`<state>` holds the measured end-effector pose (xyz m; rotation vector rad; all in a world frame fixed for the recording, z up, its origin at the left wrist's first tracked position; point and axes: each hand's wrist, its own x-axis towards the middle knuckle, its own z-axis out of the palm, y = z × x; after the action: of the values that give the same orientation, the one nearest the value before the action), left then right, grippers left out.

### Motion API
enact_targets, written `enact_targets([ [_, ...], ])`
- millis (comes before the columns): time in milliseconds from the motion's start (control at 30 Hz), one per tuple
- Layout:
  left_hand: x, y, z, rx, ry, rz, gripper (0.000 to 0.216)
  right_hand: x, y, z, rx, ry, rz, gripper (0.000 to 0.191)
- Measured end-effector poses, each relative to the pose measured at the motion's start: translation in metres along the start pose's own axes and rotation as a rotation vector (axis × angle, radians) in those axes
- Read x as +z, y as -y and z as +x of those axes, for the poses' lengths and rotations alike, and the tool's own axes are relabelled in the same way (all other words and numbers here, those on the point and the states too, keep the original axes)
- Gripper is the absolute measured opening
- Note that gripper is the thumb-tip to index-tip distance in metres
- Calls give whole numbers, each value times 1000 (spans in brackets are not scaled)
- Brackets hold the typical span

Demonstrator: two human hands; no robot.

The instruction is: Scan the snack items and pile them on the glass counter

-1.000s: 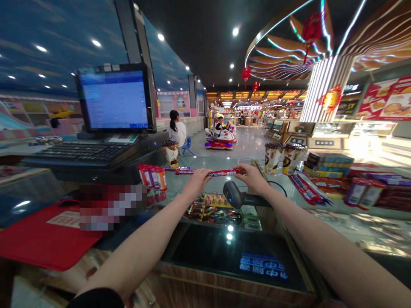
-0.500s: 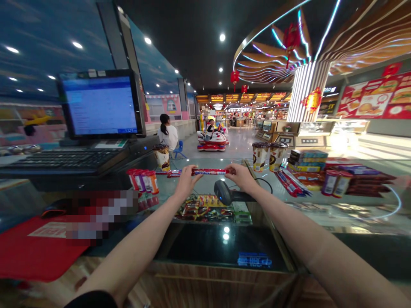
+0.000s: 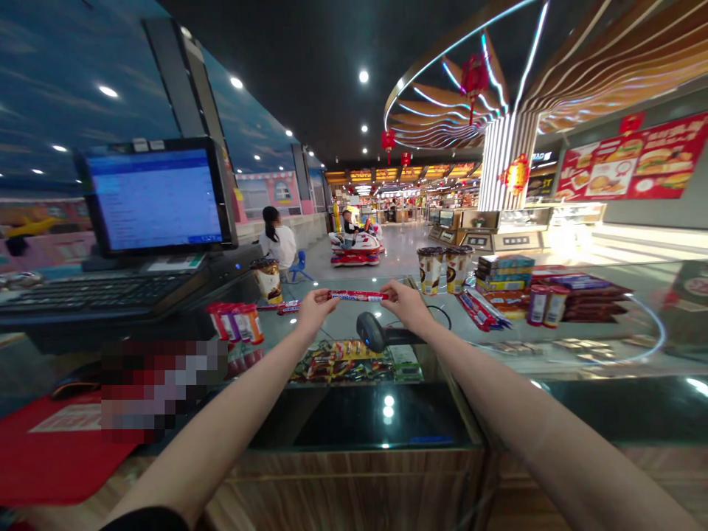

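Observation:
A red Mentos roll [image 3: 357, 296] is stretched level between my two hands above the glass counter. My left hand [image 3: 316, 310] pinches its left end, and my right hand [image 3: 406, 304] pinches the right end. Another red candy roll [image 3: 288, 307] lies on the glass just left of my left hand. Below the held roll rests a black barcode scanner [image 3: 373, 333], its handle partly behind my right forearm. Several red, purple and orange candy tubes [image 3: 237, 323] stand farther left.
A monitor [image 3: 155, 199] and keyboard [image 3: 82, 289] occupy the left side. Lidded snack cups [image 3: 430, 271], stacked boxes [image 3: 504, 274] and chocolate packs [image 3: 594, 299] stand at right. One more cup [image 3: 268, 282] is behind the tubes. A red mat [image 3: 60, 461] lies lower left. Beyond sits a person [image 3: 278, 243].
The view has turned slightly right, so the surroundings appear shifted left. Both hands still hold the Mentos roll in nearly the same position over the counter.

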<state>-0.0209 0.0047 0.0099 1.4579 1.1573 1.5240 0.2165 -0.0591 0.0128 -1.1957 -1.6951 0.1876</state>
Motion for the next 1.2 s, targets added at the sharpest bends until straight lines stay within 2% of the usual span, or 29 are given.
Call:
enact_targets([
  [133, 21, -16, 2, -50, 59, -129, 31, -19, -7, -4, 42, -32, -24, 18],
  [333, 66, -34, 7, -110, 140, -174, 24, -55, -24, -14, 71, -96, -72, 15],
  [533, 116, -48, 5, -138, 264, -168, 25, -95, -45, -30, 79, -154, -126, 13],
  [767, 181, -65, -8, -105, 397, -40, 36, -146, -73, -52, 85, -227, -197, 13],
  [1000, 255, -67, -26, -158, 486, -25, 45, -185, -101, -78, 159, -305, -229, 17],
  [1200, 302, -60, -43, -185, 531, 35, 48, -197, -112, -96, 157, -277, -318, 25],
])
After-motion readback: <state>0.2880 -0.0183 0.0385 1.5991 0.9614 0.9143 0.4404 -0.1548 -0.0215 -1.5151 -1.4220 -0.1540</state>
